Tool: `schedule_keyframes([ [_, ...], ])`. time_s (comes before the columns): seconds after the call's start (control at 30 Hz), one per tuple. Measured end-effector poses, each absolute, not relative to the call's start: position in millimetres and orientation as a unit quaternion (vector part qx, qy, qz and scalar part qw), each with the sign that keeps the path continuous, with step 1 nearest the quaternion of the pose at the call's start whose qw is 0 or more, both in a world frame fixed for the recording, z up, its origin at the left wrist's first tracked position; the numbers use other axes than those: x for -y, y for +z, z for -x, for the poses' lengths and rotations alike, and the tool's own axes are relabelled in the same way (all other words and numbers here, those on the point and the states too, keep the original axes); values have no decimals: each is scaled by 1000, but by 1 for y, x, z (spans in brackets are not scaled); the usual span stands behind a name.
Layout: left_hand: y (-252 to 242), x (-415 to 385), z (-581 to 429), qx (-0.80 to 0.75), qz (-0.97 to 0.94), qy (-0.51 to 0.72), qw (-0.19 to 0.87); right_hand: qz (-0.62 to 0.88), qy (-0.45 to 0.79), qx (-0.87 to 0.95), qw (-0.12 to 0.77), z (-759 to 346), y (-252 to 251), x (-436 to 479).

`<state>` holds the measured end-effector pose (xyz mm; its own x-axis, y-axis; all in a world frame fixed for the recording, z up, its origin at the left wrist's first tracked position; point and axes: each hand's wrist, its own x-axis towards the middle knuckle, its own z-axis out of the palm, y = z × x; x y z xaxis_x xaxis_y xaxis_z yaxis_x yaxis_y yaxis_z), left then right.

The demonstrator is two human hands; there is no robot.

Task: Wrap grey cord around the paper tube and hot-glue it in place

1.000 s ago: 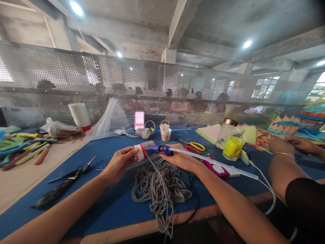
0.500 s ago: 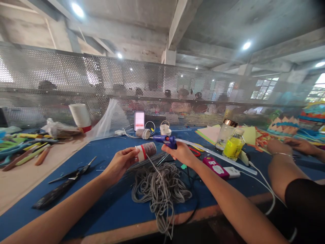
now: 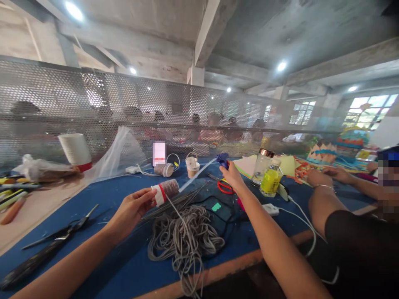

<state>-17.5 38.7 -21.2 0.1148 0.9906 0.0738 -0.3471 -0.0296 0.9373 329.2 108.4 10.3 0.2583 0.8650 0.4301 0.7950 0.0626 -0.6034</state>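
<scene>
My left hand (image 3: 132, 207) is closed round a small paper cup (image 3: 159, 195) with a red band, lying tilted on its side in the fingers. Grey cord is wound round the cup's far part, and a strand runs down to a loose heap of grey cord (image 3: 187, 234) on the table. Farther off to the right, my right hand (image 3: 232, 176) grips a blue glue gun (image 3: 222, 158). A translucent glue stick (image 3: 198, 173) slants from the gun down-left towards the cup's wrapped end; whether they touch I cannot tell.
Red-handled scissors (image 3: 225, 187) lie below my right hand. Behind are a small basket (image 3: 192, 166), a cord-wrapped cup (image 3: 163, 169) and a phone (image 3: 159, 153). Bottles (image 3: 270, 178) stand right, near a co-worker's arm (image 3: 322, 199). Dark scissors (image 3: 76, 224) lie left.
My right hand has moved away from the wrapped cup behind and turned the glue gun, so its glue stick now points left instead of right. The view has swung right; my left hand still holds the cup.
</scene>
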Motion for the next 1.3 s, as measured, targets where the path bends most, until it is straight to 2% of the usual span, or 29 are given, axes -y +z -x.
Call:
schedule_keyframes([
  [0.4,-19,-39,18,-358,-439,556,608,768,3,609,197,-340,-11,-104],
  [0.67,-15,-32,12,-345,-430,558,621,777,-9,619,113,-337,-14,-101],
  [0.9,-11,-28,9,-337,-451,544,622,768,-51,629,110,-334,-6,-90],
  [1.0,-10,-28,8,-339,-460,546,613,745,-95,640,163,-321,8,-81],
  [1.03,-10,-28,8,-340,-462,547,609,720,-85,656,208,-313,12,-78],
  [1.07,-10,-28,8,-344,-461,550,606,679,-42,687,254,-304,15,-73],
  [1.17,-11,-28,8,-344,-456,549,610,480,221,787,319,-270,16,-57],
  [1.23,-11,-28,7,-346,-449,553,610,372,354,796,321,-249,11,-46],
  [1.3,-11,-29,7,-346,-443,561,607,335,416,787,308,-234,3,-36],
])
